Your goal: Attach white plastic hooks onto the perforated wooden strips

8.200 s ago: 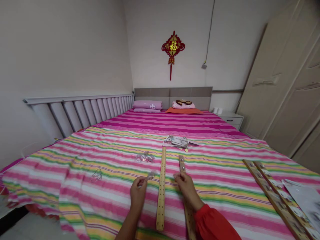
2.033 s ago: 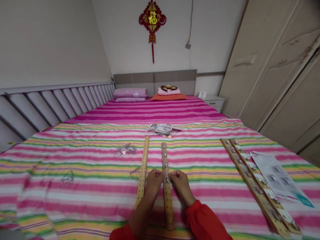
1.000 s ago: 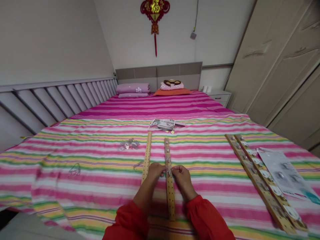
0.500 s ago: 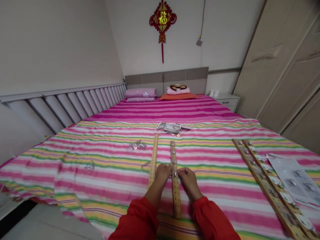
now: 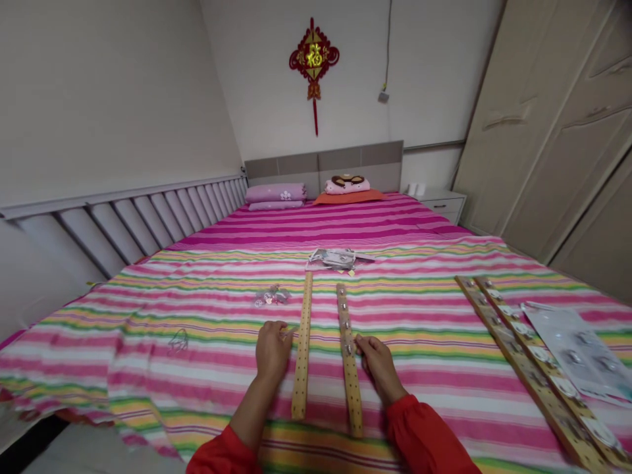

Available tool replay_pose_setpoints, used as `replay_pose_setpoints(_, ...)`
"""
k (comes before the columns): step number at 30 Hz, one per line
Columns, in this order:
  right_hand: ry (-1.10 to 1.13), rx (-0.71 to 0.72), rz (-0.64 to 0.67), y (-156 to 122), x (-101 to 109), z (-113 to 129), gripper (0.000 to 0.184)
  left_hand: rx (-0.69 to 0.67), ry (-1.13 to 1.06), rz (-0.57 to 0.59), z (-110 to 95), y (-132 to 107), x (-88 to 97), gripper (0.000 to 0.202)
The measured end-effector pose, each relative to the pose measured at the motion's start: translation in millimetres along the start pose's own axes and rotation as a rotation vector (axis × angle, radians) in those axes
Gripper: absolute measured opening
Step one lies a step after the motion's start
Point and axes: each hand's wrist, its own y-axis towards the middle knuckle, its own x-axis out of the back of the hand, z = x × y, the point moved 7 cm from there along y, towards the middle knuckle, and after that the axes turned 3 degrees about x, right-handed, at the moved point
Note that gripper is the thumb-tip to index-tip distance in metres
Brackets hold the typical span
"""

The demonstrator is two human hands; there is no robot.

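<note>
Two perforated wooden strips lie side by side on the striped bedspread. The left strip (image 5: 303,342) is bare. The right strip (image 5: 348,355) carries a few small shiny metal pieces (image 5: 347,336). My left hand (image 5: 272,349) rests left of the bare strip, fingers curled around a small clear item on the bedspread that I cannot make out. My right hand (image 5: 372,359) sits against the right strip's edge, fingertips pinched beside the metal pieces.
A clump of small shiny parts (image 5: 269,297) and a wire piece (image 5: 178,341) lie to the left. Opened packaging (image 5: 338,258) lies beyond the strips. Two more fitted strips (image 5: 523,349) and a plastic sheet (image 5: 575,349) lie at the right. Wardrobe doors (image 5: 557,131) stand to the right.
My left hand has left the right strip and moved left across the bare strip to the small item on the bedspread. My right hand stays at the right strip.
</note>
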Motion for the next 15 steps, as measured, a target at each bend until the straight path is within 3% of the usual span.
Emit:
replay_pose_setpoints(4, 0.03, -0.029, 0.022, -2.8, 0.1, -0.6, 0.041, -0.02, 0.046, 0.017, 2.7, -0.6, -3.3, 0.017)
replay_pose_setpoints(8, 0.044, -0.039, 0.029, -3.5, 1.1, -1.4, 0.042, 0.053, -0.106, -0.019, 11.3, -2.2, 3.2, 0.018)
replay_pose_setpoints(15, 0.086, -0.047, 0.057, -5.4, 2.5, -2.7, 0.039, 0.545, -0.969, 0.017, 39.0, -18.6, 9.7, 0.027)
